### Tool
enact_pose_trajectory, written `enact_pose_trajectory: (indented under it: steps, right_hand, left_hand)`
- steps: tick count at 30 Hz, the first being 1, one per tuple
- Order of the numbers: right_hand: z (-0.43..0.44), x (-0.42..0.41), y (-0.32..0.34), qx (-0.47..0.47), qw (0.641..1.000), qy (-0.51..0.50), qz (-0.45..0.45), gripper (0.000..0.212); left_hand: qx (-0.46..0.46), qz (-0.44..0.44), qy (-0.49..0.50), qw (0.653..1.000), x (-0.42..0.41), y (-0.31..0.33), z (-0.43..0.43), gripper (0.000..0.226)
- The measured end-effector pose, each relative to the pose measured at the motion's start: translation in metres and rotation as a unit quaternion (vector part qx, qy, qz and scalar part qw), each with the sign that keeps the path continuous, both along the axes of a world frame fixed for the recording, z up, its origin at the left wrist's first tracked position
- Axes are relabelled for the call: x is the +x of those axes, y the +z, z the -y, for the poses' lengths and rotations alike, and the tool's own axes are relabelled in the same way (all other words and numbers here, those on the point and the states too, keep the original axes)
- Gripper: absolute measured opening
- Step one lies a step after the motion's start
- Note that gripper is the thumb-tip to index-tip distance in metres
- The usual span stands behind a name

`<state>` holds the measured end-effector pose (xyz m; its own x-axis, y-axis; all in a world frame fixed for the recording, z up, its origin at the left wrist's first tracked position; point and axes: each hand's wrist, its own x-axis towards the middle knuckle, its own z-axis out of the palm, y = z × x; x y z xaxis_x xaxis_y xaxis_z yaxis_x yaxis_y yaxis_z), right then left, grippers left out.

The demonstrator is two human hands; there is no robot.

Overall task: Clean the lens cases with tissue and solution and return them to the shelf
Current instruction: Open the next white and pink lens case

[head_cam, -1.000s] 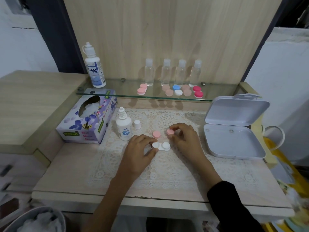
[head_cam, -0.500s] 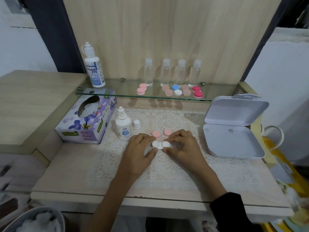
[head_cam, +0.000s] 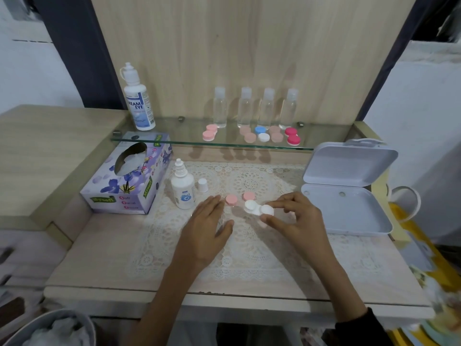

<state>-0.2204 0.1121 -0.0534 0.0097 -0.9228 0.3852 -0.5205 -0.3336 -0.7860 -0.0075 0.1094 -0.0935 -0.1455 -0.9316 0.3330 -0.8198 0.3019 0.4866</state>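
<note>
Glossy glass shelf [head_cam: 174, 142], lace mat [head_cam: 249, 245], wood-grain back panel [head_cam: 249, 46].

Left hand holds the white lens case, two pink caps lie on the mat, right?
No, the head view shows the right hand holding the white lens case; the left hand holds nothing. The pink caps do lie on the mat.

A white two-well lens case [head_cam: 258, 208], uncapped and tilted, is pinched by the right hand [head_cam: 296, 221] over mid tabletop [head_cam: 99, 253]. Two pink caps [head_cam: 231, 199] lie just far-left of it.
</note>
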Motion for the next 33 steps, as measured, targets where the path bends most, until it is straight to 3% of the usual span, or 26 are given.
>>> enact_pose_trajectory:
  steps: [6, 16, 24, 33]
  right_hand:
    - [-0.002, -0.044, 0.016, -0.028, 0.997, -0.067, -0.029, 0.022]
    - [0.005, -0.102, 0.009, 0.013, 0.978, -0.204, -0.047, 0.022]
    - [0.009, -0.104, -0.003, -0.083, 0.966, -0.209, -0.129, 0.027]
    - [0.007, -0.103, -0.009, -0.160, 0.951, -0.212, -0.157, 0.023]
  left_hand:
    - [0.000, -0.009, -0.005, 1.000, 0.000, -0.001, 0.000, 0.080]
    - [0.002, -0.021, -0.006, 1.000, 0.001, -0.001, 0.000, 0.080]
    - [-0.001, -0.024, -0.006, 1.000, 0.001, -0.001, 0.001, 0.080]
    - [-0.004, -0.018, -0.003, 1.000, 0.001, 0.000, -0.001, 0.073]
